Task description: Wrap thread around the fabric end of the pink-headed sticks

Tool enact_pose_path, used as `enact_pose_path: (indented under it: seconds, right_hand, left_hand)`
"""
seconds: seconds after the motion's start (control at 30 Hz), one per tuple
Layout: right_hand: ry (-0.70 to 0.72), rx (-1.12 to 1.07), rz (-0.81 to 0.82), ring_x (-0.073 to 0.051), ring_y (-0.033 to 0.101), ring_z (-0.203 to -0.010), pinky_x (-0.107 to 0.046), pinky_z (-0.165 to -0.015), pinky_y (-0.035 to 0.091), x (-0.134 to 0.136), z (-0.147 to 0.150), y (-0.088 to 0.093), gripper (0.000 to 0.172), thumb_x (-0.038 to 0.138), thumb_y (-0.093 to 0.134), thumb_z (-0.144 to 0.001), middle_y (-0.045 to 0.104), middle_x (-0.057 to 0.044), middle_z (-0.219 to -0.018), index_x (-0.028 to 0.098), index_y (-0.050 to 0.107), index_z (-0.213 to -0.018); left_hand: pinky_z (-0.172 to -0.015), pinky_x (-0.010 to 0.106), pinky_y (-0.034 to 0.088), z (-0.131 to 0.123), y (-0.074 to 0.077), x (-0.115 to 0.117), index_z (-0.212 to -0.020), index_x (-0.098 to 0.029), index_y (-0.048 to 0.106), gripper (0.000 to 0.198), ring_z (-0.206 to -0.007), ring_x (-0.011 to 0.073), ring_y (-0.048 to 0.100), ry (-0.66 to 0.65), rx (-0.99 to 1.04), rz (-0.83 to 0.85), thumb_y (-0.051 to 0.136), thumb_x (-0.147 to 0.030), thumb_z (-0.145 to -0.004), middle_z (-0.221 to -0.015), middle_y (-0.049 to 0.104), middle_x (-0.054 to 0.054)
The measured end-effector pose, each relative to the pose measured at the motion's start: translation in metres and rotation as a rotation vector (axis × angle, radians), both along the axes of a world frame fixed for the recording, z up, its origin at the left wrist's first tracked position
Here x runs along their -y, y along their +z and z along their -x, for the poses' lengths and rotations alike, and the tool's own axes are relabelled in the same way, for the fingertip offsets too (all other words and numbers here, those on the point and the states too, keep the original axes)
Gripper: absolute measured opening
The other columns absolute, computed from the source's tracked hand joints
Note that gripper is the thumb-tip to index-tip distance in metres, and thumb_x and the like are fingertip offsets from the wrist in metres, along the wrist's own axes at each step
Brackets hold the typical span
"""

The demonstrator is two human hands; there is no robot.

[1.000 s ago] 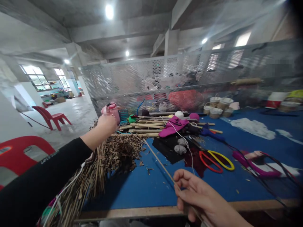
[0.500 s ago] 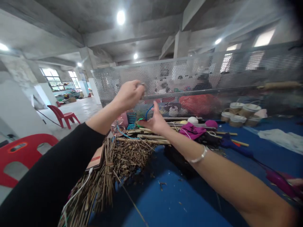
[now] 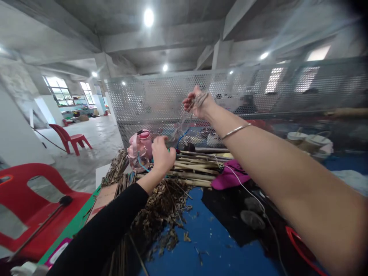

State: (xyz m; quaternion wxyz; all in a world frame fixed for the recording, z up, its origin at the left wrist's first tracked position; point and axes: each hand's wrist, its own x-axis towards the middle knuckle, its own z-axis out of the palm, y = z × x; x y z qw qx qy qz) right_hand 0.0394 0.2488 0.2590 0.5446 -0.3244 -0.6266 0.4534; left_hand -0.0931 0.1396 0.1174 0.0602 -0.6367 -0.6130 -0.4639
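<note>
My right hand (image 3: 197,102) is raised high above the table, fingers pinched on a thin grey strand (image 3: 184,122) that runs down toward my left hand. My left hand (image 3: 161,154) is lower, closed on the strand's lower end, just above a pile of bamboo sticks (image 3: 195,168). A silver bangle (image 3: 235,130) circles my right wrist. Under my left forearm lies a heap of dried twigs and leaves (image 3: 161,203). A pink water bottle (image 3: 141,147) stands just left of my left hand.
The blue table (image 3: 212,245) carries magenta cloth (image 3: 228,176), a black cloth with grey lumps (image 3: 250,218), a white cord and a red scissor handle (image 3: 301,249). A perforated metal screen (image 3: 258,92) backs the table. Red plastic chairs (image 3: 31,207) stand at the left.
My right hand rose up and right with the strand, stretching it. My left hand dropped from head height down to the bamboo sticks. The view turned slightly left.
</note>
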Motion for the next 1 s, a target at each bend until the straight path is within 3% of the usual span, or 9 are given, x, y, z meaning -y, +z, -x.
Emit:
enact_pose_path:
  seconds: [0.07, 0.13, 0.23, 0.3, 0.37, 0.5, 0.67, 0.87, 1.0]
  right_hand:
    - [0.005, -0.085, 0.011, -0.012, 0.053, -0.057, -0.027, -0.059, 0.044, -0.008, -0.003, 0.014, 0.05, 0.057, 0.021, -0.089, 0.057, -0.002, -0.063, 0.019, 0.046, -0.068]
    - [0.024, -0.137, 0.009, -0.011, 0.051, -0.053, -0.027, -0.058, 0.043, -0.012, -0.005, 0.02, 0.051, 0.056, 0.018, -0.09, 0.055, -0.001, -0.06, 0.02, 0.043, -0.066]
    - [0.011, -0.131, 0.037, -0.011, 0.05, -0.051, -0.027, -0.057, 0.041, -0.014, -0.01, 0.013, 0.053, 0.055, 0.015, -0.091, 0.053, -0.001, -0.058, 0.02, 0.043, -0.065]
    - [0.003, -0.094, 0.081, -0.013, 0.052, -0.053, -0.028, -0.058, 0.041, -0.014, -0.013, 0.001, 0.053, 0.055, 0.015, -0.091, 0.053, -0.001, -0.057, 0.02, 0.045, -0.066]
    - [0.021, -0.07, 0.125, -0.013, 0.052, -0.053, -0.029, -0.058, 0.041, -0.01, -0.016, -0.015, 0.053, 0.056, 0.017, -0.09, 0.054, -0.002, -0.057, 0.019, 0.048, -0.067]
    - [0.057, -0.018, 0.173, -0.012, 0.05, -0.047, -0.028, -0.055, 0.041, 0.012, -0.02, -0.043, 0.053, 0.06, 0.023, -0.088, 0.055, -0.002, -0.056, 0.018, 0.049, -0.067]
    - [0.071, 0.035, 0.196, -0.011, 0.05, -0.043, -0.025, -0.049, 0.039, 0.044, -0.026, -0.065, 0.056, 0.067, 0.029, -0.081, 0.056, -0.002, -0.051, 0.018, 0.048, -0.063]
    - [0.09, 0.071, 0.247, -0.011, 0.049, -0.039, -0.022, -0.043, 0.038, 0.058, -0.037, -0.075, 0.058, 0.068, 0.028, -0.081, 0.056, -0.002, -0.047, 0.017, 0.048, -0.061]
    - [0.077, 0.048, 0.258, -0.011, 0.05, -0.038, -0.021, -0.041, 0.037, 0.062, -0.046, -0.076, 0.059, 0.069, 0.027, -0.08, 0.056, -0.002, -0.046, 0.017, 0.048, -0.061]
  left_hand:
    - [-0.085, 0.042, 0.043, 0.004, -0.02, 0.004, -0.097, -0.008, 0.059, 0.027, -0.099, 0.028, 0.055, -0.104, -0.325, 0.429, 0.045, -0.016, -0.075, -0.101, 0.059, 0.02]
    - [-0.075, 0.042, 0.047, 0.004, -0.031, 0.027, -0.074, -0.011, 0.064, 0.015, -0.082, 0.0292, 0.062, -0.215, -0.472, 0.638, 0.054, -0.02, -0.07, -0.081, 0.064, 0.018]
    - [-0.06, 0.043, 0.05, -0.002, -0.042, 0.092, -0.056, -0.015, 0.063, 0.012, -0.07, 0.0344, 0.064, -0.4, -0.745, 0.808, 0.068, -0.026, -0.059, -0.066, 0.065, 0.018]
    - [-0.052, 0.041, 0.05, -0.007, -0.051, 0.142, -0.058, -0.018, 0.065, 0.011, -0.064, 0.0337, 0.065, -0.6, -1.001, 0.952, 0.07, -0.027, -0.058, -0.063, 0.066, 0.017]
    - [-0.046, 0.037, 0.049, -0.009, -0.063, 0.185, -0.068, -0.019, 0.067, 0.006, -0.056, 0.031, 0.065, -0.651, -1.079, 1.122, 0.066, -0.022, -0.063, -0.062, 0.066, 0.016]
    - [-0.043, 0.034, 0.048, -0.004, -0.088, 0.227, -0.098, -0.015, 0.062, 0.028, -0.054, 0.0287, 0.064, -0.578, -1.0, 1.074, 0.06, -0.024, -0.071, -0.063, 0.066, 0.013]
    - [-0.045, 0.027, 0.045, 0.003, -0.098, 0.245, -0.087, -0.015, 0.059, 0.013, -0.057, 0.0228, 0.064, -0.553, -1.055, 0.902, 0.055, -0.021, -0.077, -0.071, 0.064, 0.011]
    - [-0.049, 0.029, 0.044, 0.009, -0.059, 0.258, -0.093, -0.015, 0.055, 0.014, -0.062, 0.0205, 0.06, -0.575, -1.153, 0.517, 0.045, -0.019, -0.084, -0.077, 0.062, 0.011]
    - [-0.048, 0.03, 0.045, 0.01, -0.025, 0.262, -0.107, -0.019, 0.052, 0.026, -0.064, 0.0189, 0.061, -0.633, -1.188, 0.302, 0.036, -0.018, -0.087, -0.115, 0.058, 0.019]
